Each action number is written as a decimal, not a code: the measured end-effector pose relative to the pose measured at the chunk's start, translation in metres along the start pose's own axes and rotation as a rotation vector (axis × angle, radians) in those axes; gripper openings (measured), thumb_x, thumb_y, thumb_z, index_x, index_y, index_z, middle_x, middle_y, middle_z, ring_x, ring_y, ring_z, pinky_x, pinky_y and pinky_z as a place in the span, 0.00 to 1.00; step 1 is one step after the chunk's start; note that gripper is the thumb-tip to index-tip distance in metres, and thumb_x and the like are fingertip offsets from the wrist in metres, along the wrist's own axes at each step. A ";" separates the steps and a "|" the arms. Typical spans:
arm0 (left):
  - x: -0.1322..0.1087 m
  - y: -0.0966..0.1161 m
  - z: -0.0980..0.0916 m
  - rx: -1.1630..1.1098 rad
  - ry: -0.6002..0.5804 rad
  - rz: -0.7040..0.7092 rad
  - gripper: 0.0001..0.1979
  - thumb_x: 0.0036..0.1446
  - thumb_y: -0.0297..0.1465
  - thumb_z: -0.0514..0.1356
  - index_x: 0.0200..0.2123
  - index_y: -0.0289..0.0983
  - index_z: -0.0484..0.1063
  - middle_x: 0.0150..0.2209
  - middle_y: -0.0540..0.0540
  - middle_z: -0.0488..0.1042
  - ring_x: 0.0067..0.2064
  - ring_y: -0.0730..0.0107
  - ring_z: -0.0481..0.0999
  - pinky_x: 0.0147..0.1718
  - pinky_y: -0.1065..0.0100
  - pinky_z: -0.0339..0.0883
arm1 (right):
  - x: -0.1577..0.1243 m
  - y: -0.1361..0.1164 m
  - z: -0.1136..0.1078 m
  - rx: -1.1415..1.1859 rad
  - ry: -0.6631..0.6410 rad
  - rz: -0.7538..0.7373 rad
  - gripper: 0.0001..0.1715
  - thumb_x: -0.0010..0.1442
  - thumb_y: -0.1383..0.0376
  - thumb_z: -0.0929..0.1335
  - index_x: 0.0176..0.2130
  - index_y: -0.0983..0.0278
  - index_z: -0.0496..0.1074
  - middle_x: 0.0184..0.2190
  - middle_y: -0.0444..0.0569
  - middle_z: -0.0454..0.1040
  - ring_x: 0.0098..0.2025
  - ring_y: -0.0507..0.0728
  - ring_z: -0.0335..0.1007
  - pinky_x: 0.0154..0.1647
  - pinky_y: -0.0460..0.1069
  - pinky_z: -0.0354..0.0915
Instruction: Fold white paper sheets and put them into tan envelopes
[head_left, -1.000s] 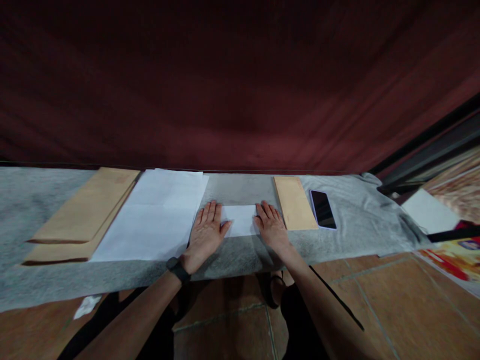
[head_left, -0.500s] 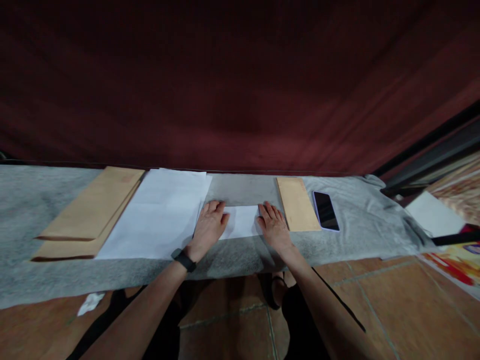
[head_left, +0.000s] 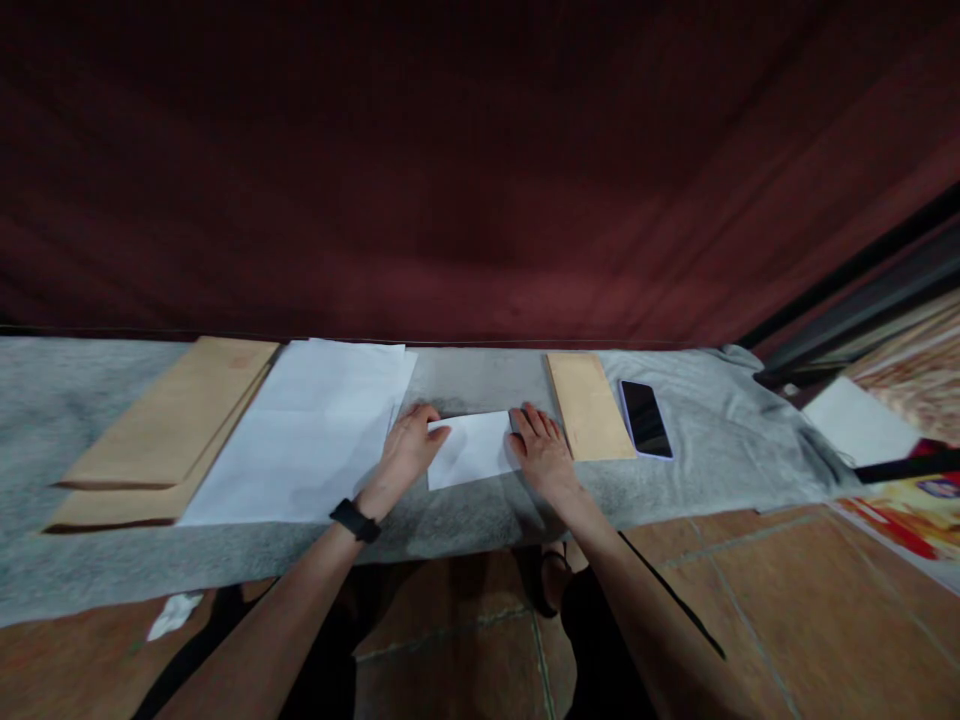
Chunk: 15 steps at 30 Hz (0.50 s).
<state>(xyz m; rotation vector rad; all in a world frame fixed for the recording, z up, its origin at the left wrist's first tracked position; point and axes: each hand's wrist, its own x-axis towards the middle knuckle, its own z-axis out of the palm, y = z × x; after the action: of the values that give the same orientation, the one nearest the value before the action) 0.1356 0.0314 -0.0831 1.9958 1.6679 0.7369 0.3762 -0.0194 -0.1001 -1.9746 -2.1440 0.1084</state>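
- The small white paper point(head_left: 471, 452) lies between the two hands, in the middle part of the worktop point(head_left: 480, 375), somewhat closer to the near edge than to the far one. It looks folded, and its left end seems a little raised.
- What could go wrong, in my judgement: if the left hand point(head_left: 407, 442) pulls while the right hand point(head_left: 544, 450) presses, the paper could turn askew or take a crooked crease. The cause would be an uneven hold, firm at one end only, and a soft cloth point(head_left: 480, 520) below that can slide or wrinkle.
- The left hand is nearly closed: its fingers are bent and its thumb is over the far left corner of the paper, which it appears to pinch.
- The right hand is open and almost flat, palm down, with fingers slightly apart; it touches the right end of the paper and grips nothing.
- Just left of the left hand are large white sheets point(head_left: 307, 430); its sleeveless wrist, with a black watch point(head_left: 355, 520), could brush them out of line.
- Further left, brown envelopes point(head_left: 180, 410) reach towards the near edge.
- Just beside the right hand lies a tan envelope point(head_left: 592, 410), then a phone point(head_left: 646, 420).
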 end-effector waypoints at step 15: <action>-0.007 0.019 -0.013 -1.104 -0.054 -0.464 0.15 0.40 0.35 0.70 0.28 0.38 0.68 0.20 0.57 0.67 0.20 0.77 0.66 0.19 0.74 0.57 | -0.022 -0.044 -0.020 0.226 -0.058 -0.495 0.41 0.68 0.60 0.63 0.73 0.63 0.45 0.73 0.52 0.49 0.73 0.60 0.47 0.73 0.61 0.49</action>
<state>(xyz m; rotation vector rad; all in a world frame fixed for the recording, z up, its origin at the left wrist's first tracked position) 0.1407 0.0211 -0.0618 0.8194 1.1711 1.0699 0.3390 -0.0468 -0.0739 -1.2938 -2.4613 0.3088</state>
